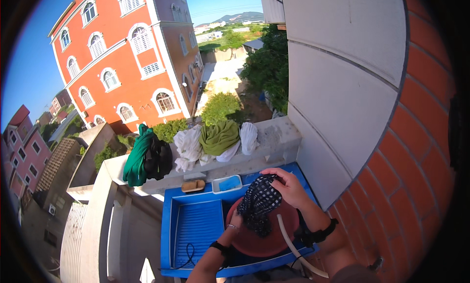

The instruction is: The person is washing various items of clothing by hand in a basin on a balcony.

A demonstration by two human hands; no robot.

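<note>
A dark cloth with a white checked pattern [261, 198] is bunched up between my hands, over a reddish round basin [286, 221]. My right hand [290, 187] is closed on its upper right part. My left hand [236, 221] grips its lower left side, the fingers partly hidden by the fabric. The cloth's lower end hangs down into the basin. A whitish hose [290, 241] runs over the basin's near rim beside my right forearm. The basin stands in the right part of a blue laundry sink [167, 229].
Left of the basin lies the sink's ribbed washboard [199, 226]. A brown scrubbing brush [193, 186] and a white tray with blue inside [227, 184] sit at the back. Green and black [142, 158], white [188, 145] and olive garments [220, 137] drape the ledge. A grey panel [338, 82] stands right.
</note>
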